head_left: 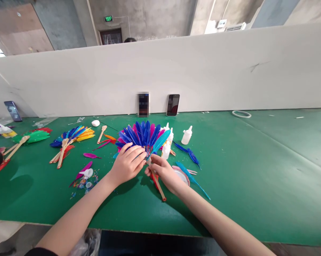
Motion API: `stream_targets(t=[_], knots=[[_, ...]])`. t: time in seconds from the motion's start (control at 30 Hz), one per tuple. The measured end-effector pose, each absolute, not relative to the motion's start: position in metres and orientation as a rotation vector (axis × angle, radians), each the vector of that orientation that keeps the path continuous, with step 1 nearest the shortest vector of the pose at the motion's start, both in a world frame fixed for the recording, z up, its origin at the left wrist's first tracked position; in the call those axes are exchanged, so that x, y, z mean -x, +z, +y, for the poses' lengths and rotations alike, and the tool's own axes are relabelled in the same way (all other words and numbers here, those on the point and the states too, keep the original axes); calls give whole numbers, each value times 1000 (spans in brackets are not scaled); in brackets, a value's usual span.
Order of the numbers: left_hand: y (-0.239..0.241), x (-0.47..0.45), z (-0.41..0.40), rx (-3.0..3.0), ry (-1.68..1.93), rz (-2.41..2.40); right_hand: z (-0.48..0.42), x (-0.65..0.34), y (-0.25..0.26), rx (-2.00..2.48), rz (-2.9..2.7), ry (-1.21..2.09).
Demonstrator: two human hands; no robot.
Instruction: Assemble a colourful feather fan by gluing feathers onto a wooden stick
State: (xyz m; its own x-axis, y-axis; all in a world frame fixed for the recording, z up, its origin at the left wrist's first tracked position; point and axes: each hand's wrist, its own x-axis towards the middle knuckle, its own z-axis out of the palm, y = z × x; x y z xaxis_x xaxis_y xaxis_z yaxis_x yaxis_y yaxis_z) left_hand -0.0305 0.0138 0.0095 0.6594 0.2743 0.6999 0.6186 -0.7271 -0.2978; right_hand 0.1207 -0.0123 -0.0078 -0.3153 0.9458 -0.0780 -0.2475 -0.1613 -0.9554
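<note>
A feather fan [140, 133] in dark blue and magenta spreads out above the table, its wooden handle [160, 190] pointing down toward me. My left hand [130, 161] is closed around the left side of the fan's base, fingers across the lower feathers. At the right of the base, my right hand [162, 170] has its fingers bent in around the top of the handle. A turquoise feather [160, 141] slants from near my right fingertips up across the fan's right side. Its quill end is partly hidden, so I cannot tell whether those fingers pinch it too.
White glue bottles [187, 136] stand behind and right of the fan. Loose blue [193, 156] and turquoise feathers [194, 180] lie at right, beside a round lid [182, 176]. Sequins [87, 183] are scattered at left, near another feather fan [69, 138]. Phones [173, 105] lean against the partition.
</note>
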Motion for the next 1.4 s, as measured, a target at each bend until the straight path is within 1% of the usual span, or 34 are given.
stream_targets(t=[0.53, 1.4], knots=[[6, 28, 12, 2328, -839, -728, -12, -122, -8, 908, -1123, 1622], [6, 25, 10, 2379, -855, -629, -13, -121, -6, 865, -1101, 1607]])
